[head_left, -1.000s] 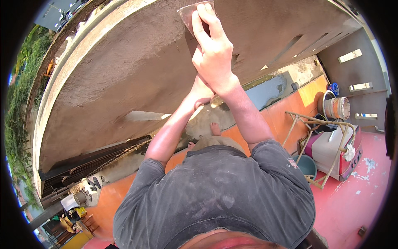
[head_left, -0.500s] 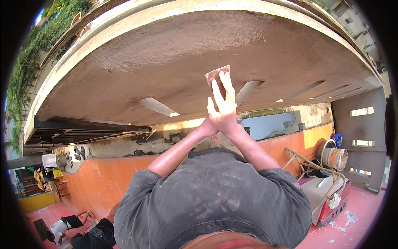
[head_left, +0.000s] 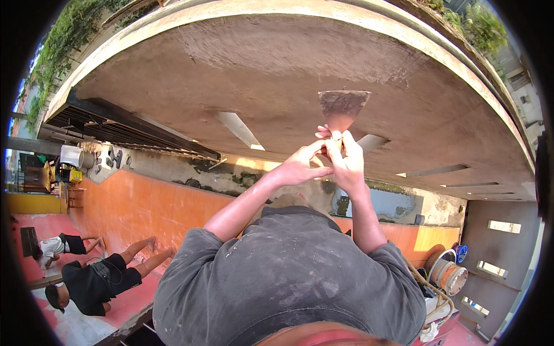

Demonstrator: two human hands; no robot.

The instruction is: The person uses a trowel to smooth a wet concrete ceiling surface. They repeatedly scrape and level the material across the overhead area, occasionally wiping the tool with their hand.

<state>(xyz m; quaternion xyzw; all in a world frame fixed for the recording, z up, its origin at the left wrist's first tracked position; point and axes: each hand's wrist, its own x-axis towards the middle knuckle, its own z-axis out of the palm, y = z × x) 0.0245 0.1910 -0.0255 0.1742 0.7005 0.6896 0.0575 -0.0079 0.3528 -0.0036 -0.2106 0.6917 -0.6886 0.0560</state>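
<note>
A scraper (head_left: 344, 106) with a wide, rust-brown trapezoid blade points up against the brown plastered underside of a curved slab (head_left: 277, 75). My right hand (head_left: 348, 164) is shut on its handle just below the blade. My left hand (head_left: 300, 167) reaches in from the left, its fingers closed on the same handle and touching my right hand. The handle itself is hidden by my fingers. My grey, dust-marked shirt (head_left: 288, 282) fills the lower middle of the view.
An orange wall (head_left: 144, 202) runs behind me, with a black metal grille (head_left: 127, 130) along the slab's left edge. Two people (head_left: 92, 277) in dark clothes are at the lower left on a red floor. A round drum with hose (head_left: 447, 274) stands at the lower right.
The view has swung. A second ago one hand held the scraper high against the plaster; the tool has since come lower and to the right, and both hands now meet on its handle.
</note>
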